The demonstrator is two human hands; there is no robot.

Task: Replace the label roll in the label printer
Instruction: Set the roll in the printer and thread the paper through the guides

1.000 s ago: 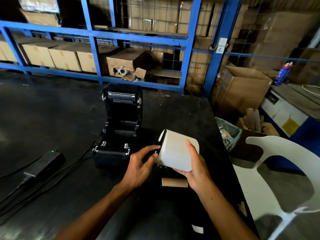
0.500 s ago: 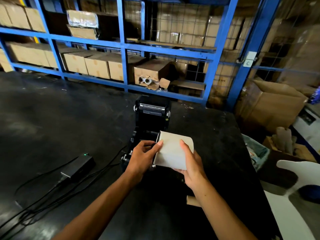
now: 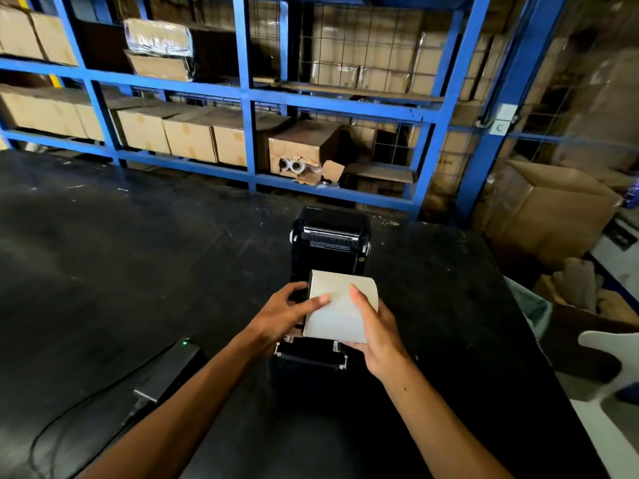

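Observation:
A black label printer point(image 3: 330, 243) stands on the dark table point(image 3: 138, 257) with its lid tilted up and back. A white label roll point(image 3: 337, 314) hovers directly over the printer's open bay. My left hand point(image 3: 287, 314) grips the roll's left end, thumb lying on top. My right hand point(image 3: 375, 331) holds its right side, fingers laid across the paper. The bay beneath the roll is mostly hidden; only the printer's front edge point(image 3: 309, 359) shows below my hands.
A black power adapter point(image 3: 173, 369) with a green light lies left of the printer, cables trailing toward the front left. Blue shelving point(image 3: 249, 98) with cardboard boxes runs behind the table. An open carton point(image 3: 549, 209) and a white chair point(image 3: 608, 354) stand on the right.
Both hands have carried the label roll from the table right of the printer to directly above its open bay. The camera view has shifted right and down, centring the printer.

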